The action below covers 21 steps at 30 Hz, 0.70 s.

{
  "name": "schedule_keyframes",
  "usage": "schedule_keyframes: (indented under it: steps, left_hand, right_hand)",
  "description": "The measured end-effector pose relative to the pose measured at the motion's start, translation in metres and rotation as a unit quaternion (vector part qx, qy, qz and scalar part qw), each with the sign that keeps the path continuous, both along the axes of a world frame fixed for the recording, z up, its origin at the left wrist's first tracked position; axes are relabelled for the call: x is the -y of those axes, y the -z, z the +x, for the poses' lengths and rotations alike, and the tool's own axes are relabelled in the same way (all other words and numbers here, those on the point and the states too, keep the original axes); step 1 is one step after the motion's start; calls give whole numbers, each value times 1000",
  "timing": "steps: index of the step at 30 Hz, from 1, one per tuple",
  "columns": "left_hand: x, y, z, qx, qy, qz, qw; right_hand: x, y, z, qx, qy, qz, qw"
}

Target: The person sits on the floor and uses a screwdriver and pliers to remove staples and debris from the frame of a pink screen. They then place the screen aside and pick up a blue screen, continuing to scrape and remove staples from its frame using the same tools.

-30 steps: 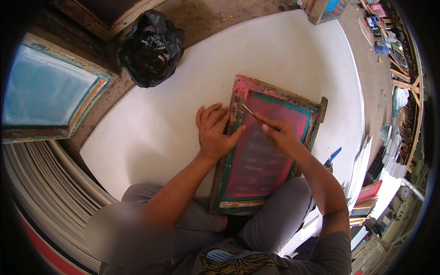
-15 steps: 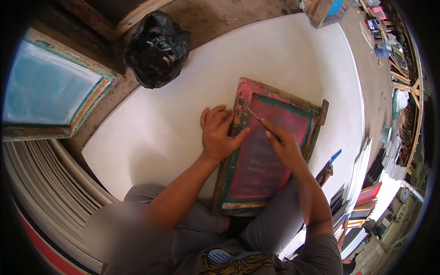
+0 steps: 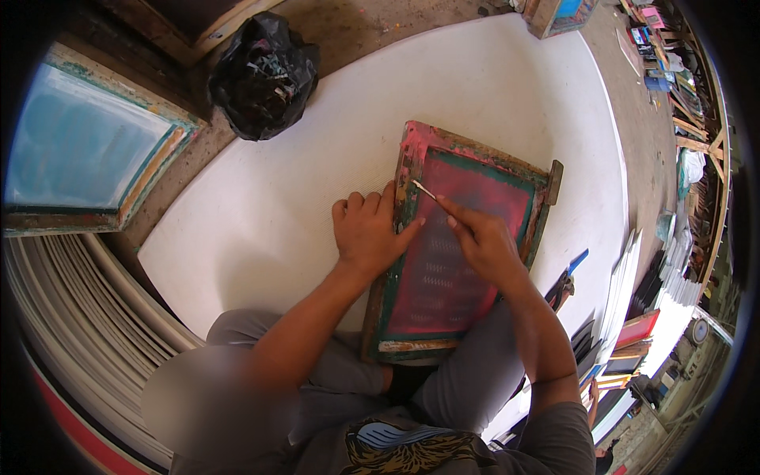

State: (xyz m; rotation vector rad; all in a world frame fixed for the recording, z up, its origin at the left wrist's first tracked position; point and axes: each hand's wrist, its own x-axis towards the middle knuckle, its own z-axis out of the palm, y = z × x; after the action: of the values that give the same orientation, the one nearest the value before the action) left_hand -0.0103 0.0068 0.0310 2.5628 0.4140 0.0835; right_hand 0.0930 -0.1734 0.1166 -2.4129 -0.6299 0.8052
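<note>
A screen printing frame [image 3: 480, 147] with worn, paint-stained wood and pink mesh lies tilted across my lap and the white board. My left hand [image 3: 368, 229] holds its left bar, thumb on top and fingers bent along the outer side. In my right hand [image 3: 484, 241], above the mesh, I pinch a thin tool [image 3: 425, 190] with a light metal tip. That tip meets the inner edge of the left bar, near the far left corner; the tool's exact kind is too small to tell. Pale rows of marks show on the mesh.
The white board [image 3: 261, 206] spreads under the frame. A black plastic bag [image 3: 265, 79] with scraps stands at the far left, near a blue-meshed frame [image 3: 87, 142]. Stacked pale sheets [image 3: 95, 309] lie at my left. A blue-handled tool [image 3: 578, 261] lies at right.
The tool's tip has moved left, from the mesh edge onto the left bar. My left fingers are more bent against the bar. The view has shifted slightly.
</note>
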Motion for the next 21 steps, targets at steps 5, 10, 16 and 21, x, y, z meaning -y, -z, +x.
schedule_keyframes:
  steps: [5,10,16,21]
  left_hand:
    - [3,-16,0,-123,35,-18,992]
    - [3,-24,1,-173,47,-47,983]
    - [8,-15,-5,-127,33,-86,988]
    - [15,7,-12,-11,4,-91,996]
  right_hand:
    - [8,12,-1,14,12,40,999]
    - [3,3,0,0,6,-10,1000]
    - [-14,-18,3,59,-76,-158,983]
    - [-27,-21,-4,113,-142,-230,956]
